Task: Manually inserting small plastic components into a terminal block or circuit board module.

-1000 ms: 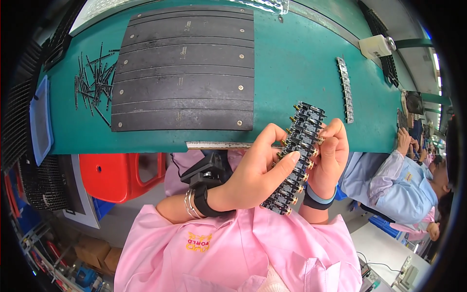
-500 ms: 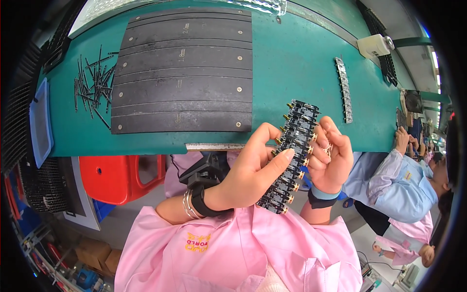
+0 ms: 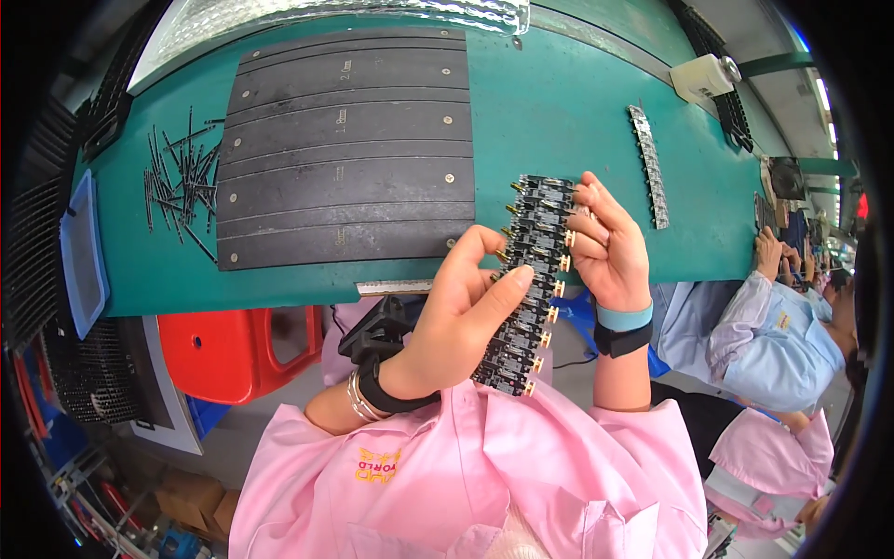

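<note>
A long panel of joined black circuit boards (image 3: pixel 533 270) is held slanted in front of my chest, its far end above the table's near edge. Gold connectors stick out along both its long sides. My left hand (image 3: pixel 466 312) grips it from the left, thumb on the top face and fingers at the left edge. At the upper right edge is my right hand (image 3: pixel 610 242), fingers bent and closed, fingertips against the panel's end; what they pinch is too small to make out. A narrow strip of similar boards (image 3: pixel 649 168) lies on the green table to the right.
A grooved black plate (image 3: pixel 345 149) covers the middle left of the green table (image 3: pixel 549 112). Thin black strips (image 3: pixel 184 177) lie heaped beside it. A white bottle (image 3: pixel 705 78) stands far right. A red stool (image 3: pixel 223 354) is below the edge. A co-worker (image 3: pixel 782 335) sits at right.
Both hands and the panel have shifted slightly left and away from me. My right hand has risen along the panel's right edge, its fingers now at the far end.
</note>
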The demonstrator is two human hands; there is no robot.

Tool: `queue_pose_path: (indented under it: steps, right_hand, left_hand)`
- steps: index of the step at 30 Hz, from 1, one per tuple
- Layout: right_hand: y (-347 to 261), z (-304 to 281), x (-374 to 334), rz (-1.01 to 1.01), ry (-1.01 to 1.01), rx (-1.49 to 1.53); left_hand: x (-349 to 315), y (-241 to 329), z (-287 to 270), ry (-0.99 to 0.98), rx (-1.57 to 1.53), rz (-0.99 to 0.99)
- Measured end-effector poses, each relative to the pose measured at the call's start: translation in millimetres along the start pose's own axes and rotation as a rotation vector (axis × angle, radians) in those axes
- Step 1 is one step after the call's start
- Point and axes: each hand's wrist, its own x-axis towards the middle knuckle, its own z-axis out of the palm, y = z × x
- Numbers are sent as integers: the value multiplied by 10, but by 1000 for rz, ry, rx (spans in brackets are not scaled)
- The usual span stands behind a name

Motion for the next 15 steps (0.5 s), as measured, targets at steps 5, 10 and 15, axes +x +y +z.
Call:
queue_pose_path:
  steps: [5,10,15]
  right_hand:
    - [64,1,16,-159,-10,-120]
    - [63,-54,-11,-181,-24,-181]
    - [102,43,-92,-298,120,-615]
  left_hand:
    - [-7,42,1,38,33,9]
    - [-31,68,-18,58,21,22]
    - [-16,58,-26,52,1,37]
